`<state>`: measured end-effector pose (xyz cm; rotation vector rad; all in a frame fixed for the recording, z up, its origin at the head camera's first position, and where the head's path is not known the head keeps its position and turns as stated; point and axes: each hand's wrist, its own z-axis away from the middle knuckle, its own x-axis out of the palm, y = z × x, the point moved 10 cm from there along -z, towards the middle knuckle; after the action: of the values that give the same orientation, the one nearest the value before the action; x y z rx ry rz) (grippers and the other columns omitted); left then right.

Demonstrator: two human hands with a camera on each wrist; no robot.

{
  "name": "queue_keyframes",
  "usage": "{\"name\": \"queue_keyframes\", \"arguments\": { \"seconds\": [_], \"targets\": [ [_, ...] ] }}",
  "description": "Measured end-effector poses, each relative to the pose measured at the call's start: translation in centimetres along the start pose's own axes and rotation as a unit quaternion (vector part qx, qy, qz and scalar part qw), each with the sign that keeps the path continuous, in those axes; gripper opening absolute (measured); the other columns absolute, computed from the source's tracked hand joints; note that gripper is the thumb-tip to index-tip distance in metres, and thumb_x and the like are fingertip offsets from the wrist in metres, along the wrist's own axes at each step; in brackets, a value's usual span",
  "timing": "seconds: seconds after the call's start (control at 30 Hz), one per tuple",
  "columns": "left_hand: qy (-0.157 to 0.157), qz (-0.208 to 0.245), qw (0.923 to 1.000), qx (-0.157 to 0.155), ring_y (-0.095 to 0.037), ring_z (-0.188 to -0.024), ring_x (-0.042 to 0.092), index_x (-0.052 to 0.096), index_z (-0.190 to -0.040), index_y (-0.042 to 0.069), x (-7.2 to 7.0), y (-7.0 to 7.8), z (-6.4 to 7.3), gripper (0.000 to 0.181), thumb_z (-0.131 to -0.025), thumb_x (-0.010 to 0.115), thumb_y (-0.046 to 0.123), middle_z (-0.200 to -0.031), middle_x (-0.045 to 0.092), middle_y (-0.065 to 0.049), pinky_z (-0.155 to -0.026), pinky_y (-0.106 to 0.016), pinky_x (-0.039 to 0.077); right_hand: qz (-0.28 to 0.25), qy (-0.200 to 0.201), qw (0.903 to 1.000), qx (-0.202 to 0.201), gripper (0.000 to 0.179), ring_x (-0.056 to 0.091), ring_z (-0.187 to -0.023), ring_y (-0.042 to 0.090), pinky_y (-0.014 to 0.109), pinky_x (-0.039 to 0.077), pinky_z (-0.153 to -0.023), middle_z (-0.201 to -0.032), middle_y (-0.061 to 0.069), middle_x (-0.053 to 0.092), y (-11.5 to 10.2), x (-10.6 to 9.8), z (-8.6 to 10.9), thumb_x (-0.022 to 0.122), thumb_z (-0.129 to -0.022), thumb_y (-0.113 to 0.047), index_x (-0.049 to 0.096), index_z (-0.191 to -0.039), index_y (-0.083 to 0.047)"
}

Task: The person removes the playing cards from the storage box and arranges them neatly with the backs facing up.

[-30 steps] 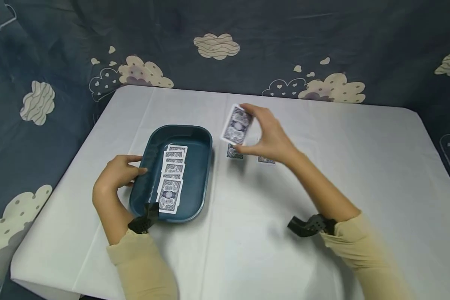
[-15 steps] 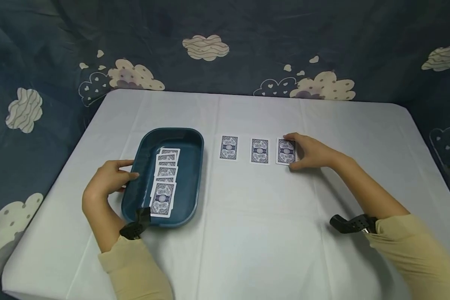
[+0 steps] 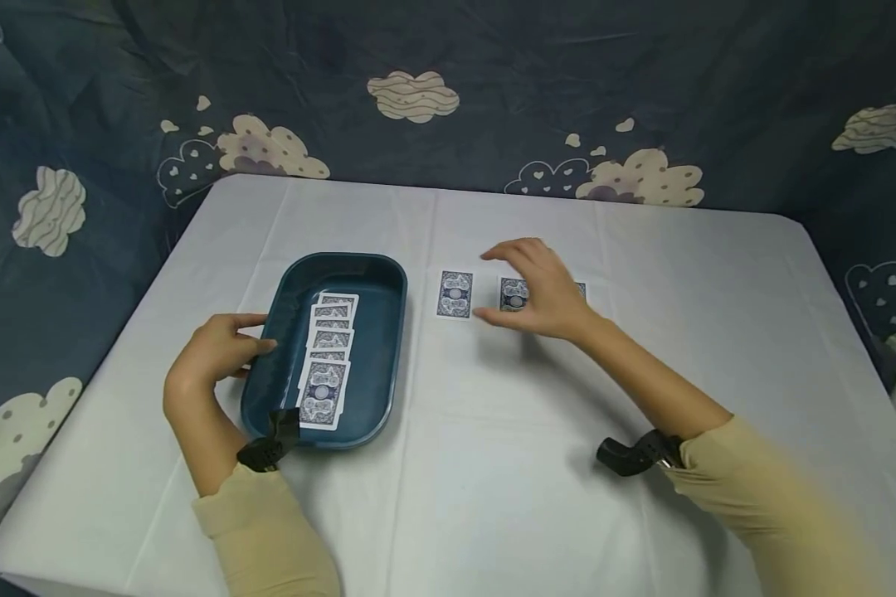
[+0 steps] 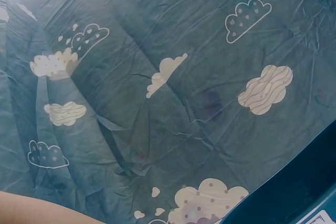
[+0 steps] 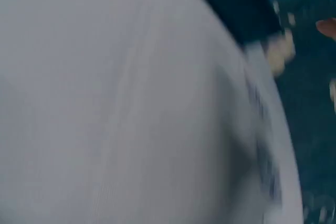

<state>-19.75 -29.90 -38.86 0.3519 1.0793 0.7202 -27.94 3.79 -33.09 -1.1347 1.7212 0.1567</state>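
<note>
My left hand (image 3: 215,355) holds the left rim of a dark blue-green tray (image 3: 379,332), its thumb over the edge. Inside the tray lies an overlapping column of several playing cards (image 3: 323,395), patterned backs up. My right hand (image 3: 541,290), thumb and fingers spread with nothing between them, hovers over the white table right of the tray. Just left of its fingertips is a face-down playing card (image 3: 455,294). The hand partly covers a second card (image 3: 513,292) and nearly all of a third card (image 3: 582,288). The right wrist view is blurred; a fingertip (image 5: 327,27) shows at its right edge.
A white cloth (image 3: 493,481) covers the table. Behind and left of it hangs a dark curtain (image 3: 493,50) printed with pale clouds. Black cameras are strapped to both wrists, the right one (image 3: 638,453) above the cloth.
My right hand carried a card rightward and laid it at the right end of the row, then let go and came back left, empty. My left hand stays on the tray.
</note>
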Motion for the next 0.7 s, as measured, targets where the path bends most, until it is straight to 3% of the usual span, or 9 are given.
{"name": "queue_keyframes", "arguments": {
  "seconds": [0.1,0.2,0.33,0.43,0.53,0.7],
  "targets": [
    [0.001,0.004,1.0000,-0.001,-0.038,-0.101,0.059,0.035,-0.140,-0.002,-0.1,0.0,0.0,0.058,-0.090,0.055,0.019,-0.127,0.047,-0.034,-0.075,-0.039,0.055,0.017,-0.023,0.9982,-0.053,0.072,0.045,-0.114,0.023,0.042,0.035,-0.098,-0.118,0.005,0.055,-5.7,2.5,-2.7,0.071,-0.064,-0.058,0.057,-0.119,-0.013],
    [0.004,-0.001,1.0000,-0.002,-0.038,-0.102,0.059,0.035,-0.139,-0.003,-0.1,0.0,-0.1,0.059,-0.089,0.056,0.020,-0.126,0.048,-0.033,-0.075,-0.039,0.055,0.051,-0.081,0.9918,-0.084,0.080,0.042,-0.117,0.021,0.039,0.031,-0.102,-0.120,0.003,0.053,-10.9,6.1,-4.5,0.067,-0.063,-0.067,0.054,-0.123,-0.016],
    [0.002,-0.007,1.0000,0.003,-0.038,-0.102,0.059,0.036,-0.138,-0.003,0.0,0.0,-0.3,0.058,-0.089,0.056,0.021,-0.122,0.052,-0.032,-0.074,-0.039,0.055,0.103,-0.179,0.9761,-0.068,0.089,0.041,-0.116,0.018,0.036,0.031,-0.102,-0.122,0.001,0.051,-15.4,11.8,-4.9,0.066,-0.061,-0.072,0.050,-0.128,-0.017],
    [0.001,-0.005,0.9999,0.010,-0.038,-0.101,0.060,0.037,-0.138,-0.004,0.0,0.1,-0.3,0.058,-0.089,0.056,0.019,-0.120,0.053,-0.032,-0.073,-0.039,0.055,0.134,-0.254,0.9577,-0.014,0.093,0.041,-0.116,0.021,0.039,0.029,-0.104,-0.120,0.004,0.051,-16.7,15.8,-4.1,0.067,-0.058,-0.073,0.050,-0.126,-0.012],
    [0.002,-0.001,0.9999,0.012,-0.038,-0.098,0.061,0.037,-0.138,-0.004,0.0,0.0,-0.2,0.058,-0.089,0.057,0.019,-0.119,0.054,-0.032,-0.073,-0.039,0.055,0.153,-0.309,0.9380,0.039,0.095,0.038,-0.120,0.025,0.047,0.022,-0.108,-0.120,0.008,0.050,-16.7,18.5,-3.1,0.069,-0.057,-0.072,0.052,-0.123,-0.006],
    [0.007,0.003,0.9999,0.008,-0.038,-0.096,0.062,0.037,-0.138,-0.003,-0.2,0.1,-0.2,0.057,-0.089,0.057,0.019,-0.122,0.052,-0.033,-0.074,-0.041,0.055,0.152,-0.335,0.9278,0.063,0.090,0.033,-0.124,0.026,0.056,0.013,-0.109,-0.123,0.009,0.047,-16.6,19.9,-2.6,0.072,-0.059,-0.067,0.052,-0.122,-0.006]
  ]
}}
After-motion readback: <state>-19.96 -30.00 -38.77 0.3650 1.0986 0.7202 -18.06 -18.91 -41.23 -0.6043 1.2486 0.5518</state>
